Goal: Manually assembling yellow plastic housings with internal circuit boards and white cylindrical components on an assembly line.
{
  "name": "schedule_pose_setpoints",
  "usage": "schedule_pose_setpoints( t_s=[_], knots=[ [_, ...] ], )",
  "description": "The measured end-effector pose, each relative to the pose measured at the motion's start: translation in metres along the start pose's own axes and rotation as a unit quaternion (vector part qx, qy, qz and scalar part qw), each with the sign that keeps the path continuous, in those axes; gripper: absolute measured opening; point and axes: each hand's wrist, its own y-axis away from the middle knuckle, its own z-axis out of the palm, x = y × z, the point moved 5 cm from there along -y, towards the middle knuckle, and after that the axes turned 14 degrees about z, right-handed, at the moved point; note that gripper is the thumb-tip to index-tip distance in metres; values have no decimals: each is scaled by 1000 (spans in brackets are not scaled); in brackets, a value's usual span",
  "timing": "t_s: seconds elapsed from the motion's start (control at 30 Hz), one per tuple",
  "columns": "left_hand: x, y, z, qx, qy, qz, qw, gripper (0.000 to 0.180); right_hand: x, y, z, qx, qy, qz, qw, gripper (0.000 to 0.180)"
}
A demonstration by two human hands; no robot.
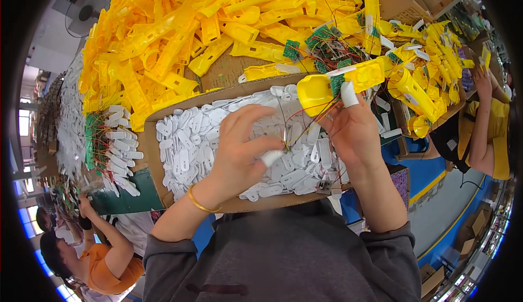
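My right hand (354, 133) grips a yellow plastic housing (316, 92), a long hollow shell, with a white cover on one fingertip. A small green circuit board (337, 84) sits across the shell, and thin coloured wires (310, 121) hang from it toward my left hand. My left hand (239, 152) has its thumb and index finger brought together at the wire ends, the other fingers curled loosely; its thumb tip is wrapped in white. Below both hands lies a cardboard box (157, 179) full of small white oval plastic pieces (185, 152).
A large heap of yellow housings (163, 40) rises beyond the box. Green boards with tangled wires (327, 43) lie behind my right hand. At right, another box holds yellow housings (430, 92). White pieces with wires (120, 149) lie left. Other people work at both sides.
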Motion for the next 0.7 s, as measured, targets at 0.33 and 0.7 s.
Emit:
schedule_pose_setpoints(
  t_s=[0.33,0.7],
  knots=[
    [-30,40,-79,405,523,-205,721,11,-43,-6,-25,-4,-126,-71,989,37],
    [-35,76,-66,12,157,-292,943,19,-249,14,-99,192,-1,-359,914,32]
  ],
)
